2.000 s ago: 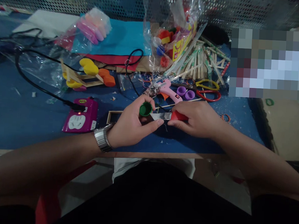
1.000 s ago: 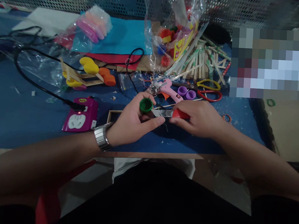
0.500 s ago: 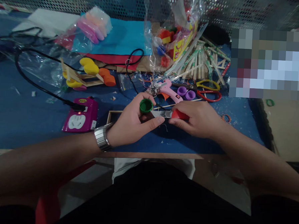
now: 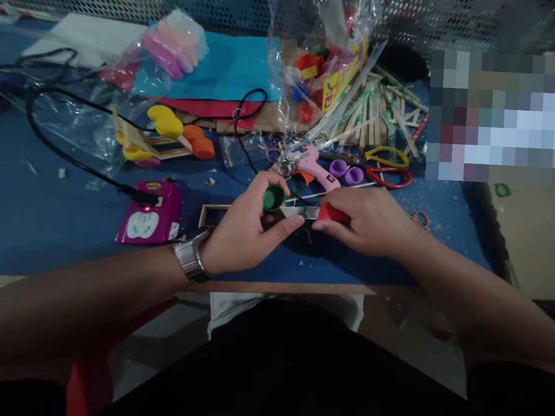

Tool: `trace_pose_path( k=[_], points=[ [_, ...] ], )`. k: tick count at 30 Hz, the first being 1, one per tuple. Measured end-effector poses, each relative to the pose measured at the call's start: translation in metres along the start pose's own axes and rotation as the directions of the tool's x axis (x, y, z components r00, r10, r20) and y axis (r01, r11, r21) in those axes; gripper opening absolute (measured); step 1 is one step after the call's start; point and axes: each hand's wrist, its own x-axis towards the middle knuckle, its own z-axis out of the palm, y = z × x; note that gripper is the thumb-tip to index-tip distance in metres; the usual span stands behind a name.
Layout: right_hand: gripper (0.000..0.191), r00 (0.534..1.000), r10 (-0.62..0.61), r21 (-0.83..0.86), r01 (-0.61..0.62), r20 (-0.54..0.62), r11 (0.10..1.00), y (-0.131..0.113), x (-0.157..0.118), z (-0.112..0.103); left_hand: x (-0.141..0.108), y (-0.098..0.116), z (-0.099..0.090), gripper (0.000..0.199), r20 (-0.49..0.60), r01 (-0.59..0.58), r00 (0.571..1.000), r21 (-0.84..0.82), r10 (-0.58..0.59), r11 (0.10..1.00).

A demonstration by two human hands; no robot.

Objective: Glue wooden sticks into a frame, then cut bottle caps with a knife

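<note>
My left hand [image 4: 248, 228], with a metal watch at the wrist, is closed around a small green plastic cup [image 4: 273, 198] whose open side faces up toward me. My right hand [image 4: 367, 222] grips the red handle of a utility knife [image 4: 333, 213]. The knife's metal blade [image 4: 300, 213] points left, and its tip meets the side of the cup. My left thumb lies against the blade. Just beyond my hands lie a pink glue gun [image 4: 317, 168] and two purple cups [image 4: 345, 172].
Scissors [image 4: 389, 167] lie behind my right hand, near several wooden sticks [image 4: 370, 116]. A purple power socket box [image 4: 149, 214] with a black cable stands at left. Behind are a stick frame with yellow and orange pieces [image 4: 163, 134], blue sheets [image 4: 229, 69] and a plastic bag [image 4: 312, 73].
The green cup has tipped and shifted slightly right toward the blade, with my left hand turning a little. My right hand and the knife have hardly moved.
</note>
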Motion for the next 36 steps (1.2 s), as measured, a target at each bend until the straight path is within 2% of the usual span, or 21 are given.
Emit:
trace_pose_path(
  k=[5,12,18,29,32,36],
  points=[
    [0.072,1.0,0.001,-0.015,-0.001,-0.003,1.0,-0.0003,0.0,0.0016,0.0005,0.0014,0.0,0.038,-0.006,-0.029,1.0,0.049,0.03,0.998],
    [0.072,1.0,-0.002,-0.027,0.002,0.007,1.0,-0.0008,-0.0011,0.0019,-0.0015,0.0034,0.0003,0.036,-0.024,-0.016,0.999,0.229,0.022,0.973],
    [0.076,1.0,0.011,-0.039,-0.011,0.013,0.999,-0.0011,-0.0006,0.002,-0.0009,0.0051,0.0016,0.034,-0.029,-0.072,0.996,0.271,0.082,0.96],
    [0.076,1.0,0.013,-0.08,-0.012,0.008,0.997,0.0001,-0.0014,0.0037,-0.0017,0.0042,0.0004,0.038,-0.023,-0.096,0.993,0.405,0.115,0.909],
    [0.074,1.0,0.012,-0.093,-0.011,0.004,0.996,0.0008,-0.001,0.0037,-0.0015,0.0047,0.0003,0.037,-0.015,-0.096,0.994,0.413,0.112,0.906],
    [0.074,1.0,0.012,-0.1,-0.012,0.0,0.995,-0.0001,-0.0006,0.002,-0.0011,0.0043,0.0017,0.038,-0.04,-0.09,0.993,0.342,0.11,0.936]
  ],
)
